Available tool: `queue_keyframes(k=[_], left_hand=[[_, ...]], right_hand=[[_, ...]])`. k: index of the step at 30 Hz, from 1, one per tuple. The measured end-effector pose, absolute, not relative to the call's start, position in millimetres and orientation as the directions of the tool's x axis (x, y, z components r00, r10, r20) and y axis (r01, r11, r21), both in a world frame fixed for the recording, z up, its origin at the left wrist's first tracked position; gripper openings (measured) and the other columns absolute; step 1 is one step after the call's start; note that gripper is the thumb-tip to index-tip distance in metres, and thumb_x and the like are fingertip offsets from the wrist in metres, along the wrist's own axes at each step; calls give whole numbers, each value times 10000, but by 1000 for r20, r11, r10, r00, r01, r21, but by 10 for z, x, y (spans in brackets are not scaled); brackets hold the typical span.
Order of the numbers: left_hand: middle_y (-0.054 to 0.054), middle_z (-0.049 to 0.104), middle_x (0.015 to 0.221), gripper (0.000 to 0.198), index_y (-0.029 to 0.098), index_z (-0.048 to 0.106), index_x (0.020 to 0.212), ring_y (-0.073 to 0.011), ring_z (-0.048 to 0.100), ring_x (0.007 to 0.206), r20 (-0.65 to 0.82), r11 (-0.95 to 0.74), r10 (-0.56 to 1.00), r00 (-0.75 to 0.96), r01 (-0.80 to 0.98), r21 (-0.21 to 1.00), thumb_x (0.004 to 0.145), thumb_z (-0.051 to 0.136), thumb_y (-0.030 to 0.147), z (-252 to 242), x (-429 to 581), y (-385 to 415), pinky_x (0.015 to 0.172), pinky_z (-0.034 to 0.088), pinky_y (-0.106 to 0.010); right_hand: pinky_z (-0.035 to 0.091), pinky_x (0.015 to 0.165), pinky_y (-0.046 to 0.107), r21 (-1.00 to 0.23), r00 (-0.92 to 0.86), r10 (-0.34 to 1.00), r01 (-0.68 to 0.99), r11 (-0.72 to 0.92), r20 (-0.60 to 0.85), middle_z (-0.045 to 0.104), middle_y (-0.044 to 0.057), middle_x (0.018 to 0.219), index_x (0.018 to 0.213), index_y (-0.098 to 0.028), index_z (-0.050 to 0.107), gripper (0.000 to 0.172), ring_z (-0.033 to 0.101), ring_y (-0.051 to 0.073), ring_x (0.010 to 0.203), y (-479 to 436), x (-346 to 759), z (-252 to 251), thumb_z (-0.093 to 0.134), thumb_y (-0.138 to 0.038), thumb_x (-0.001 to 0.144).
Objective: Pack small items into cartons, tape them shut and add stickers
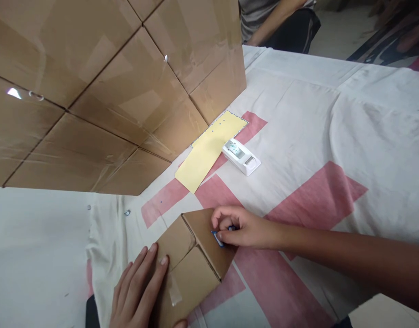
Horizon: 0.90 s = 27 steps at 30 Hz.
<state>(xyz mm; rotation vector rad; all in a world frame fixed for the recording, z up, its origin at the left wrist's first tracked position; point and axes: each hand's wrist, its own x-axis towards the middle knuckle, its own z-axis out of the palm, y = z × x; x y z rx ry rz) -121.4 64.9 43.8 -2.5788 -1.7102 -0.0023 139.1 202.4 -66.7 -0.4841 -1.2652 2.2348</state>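
Note:
A small brown cardboard box (187,278) sits tilted toward me on the cloth, with a strip of clear tape on its top. My left hand (137,287) holds it from the left, its fingers stretched over the top and a thumb tip showing at the bottom edge of the picture. My right hand (242,227) pinches a small blue-edged white label (217,238) against the right side of the box. Another bit of blue shows between its fingers, too covered to make out.
Large taped cardboard boxes (127,91) stand stacked at the upper left. Beyond my hands lie yellow sheets (209,150) and a white rectangular device (242,156) with a small window. White cloth with red bands (315,191) covers the table. A person (278,23) sits at the far side.

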Motion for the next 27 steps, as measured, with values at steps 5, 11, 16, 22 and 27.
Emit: queue_keyframes(k=[5,11,16,22,27], left_hand=[[-85,229,1667,793,247,206,1599,-317,291,1497,22,-379,925,379,925,-34,910,520,481,440,-1208,630,1211,252,-486],[-105,238,1661,792,227,215,1598,-326,299,1495,32,-385,922,386,922,-34,916,520,490,428,-1202,651,1216,249,-483],[-109,245,1658,792,219,227,1594,-328,288,1501,36,-396,917,397,918,-32,911,529,484,435,-1211,654,1226,232,-483],[-100,231,1664,805,221,212,1597,-313,275,1507,23,-404,914,405,914,-45,901,538,458,443,-1222,645,1228,228,-469],[-101,242,1659,800,238,211,1597,-328,285,1502,24,-377,926,378,926,-29,897,547,427,464,-1172,643,1219,242,-495]], right_hand=[[316,549,217,-875,-794,607,-263,-408,-45,574,-56,654,895,-175,546,132,418,73,547,2028,1386,-662,660,-216,842],[308,561,211,-882,-792,610,-260,-394,-40,510,-86,621,918,-187,537,177,402,70,546,2037,1394,-635,689,-228,837],[327,554,220,-900,-814,581,-243,-360,-13,572,-38,715,909,-175,547,245,429,82,577,2073,1389,-669,671,-385,899],[323,595,226,-928,-846,524,-266,-262,95,487,-32,771,907,-190,467,326,376,94,636,2136,1460,-625,504,-498,1006],[315,631,233,-973,-905,423,-139,-182,50,455,-22,811,921,-197,465,284,365,110,688,2226,1584,-503,466,-459,1031]])
